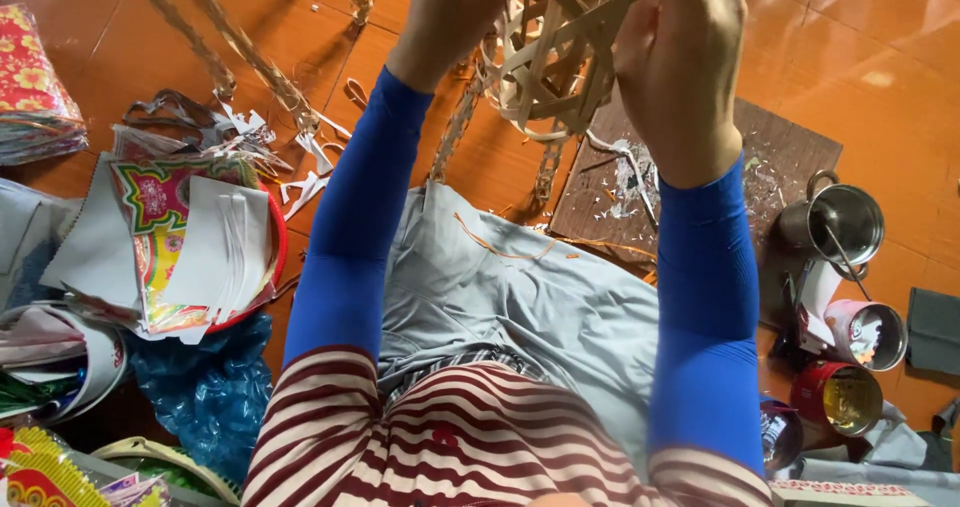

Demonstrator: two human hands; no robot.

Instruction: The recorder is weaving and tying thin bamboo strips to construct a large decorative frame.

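Fingers of my left hand (pixel 445 12) and right hand (pixel 675 62) both clasp the woven bamboo frame (pixel 550 62), raised above my lap; I judge I'm mid-weave, and next needs careful strip tucking.

My left hand (pixel 445 17) and right hand (pixel 680 62) hold up a woven bamboo frame (pixel 550 57) above my lap. A wooden board (pixel 790 152) with paper scraps lies on the orange floor (pixel 880 37), beside a steel mug (pixel 845 222) and tins (pixel 840 397).
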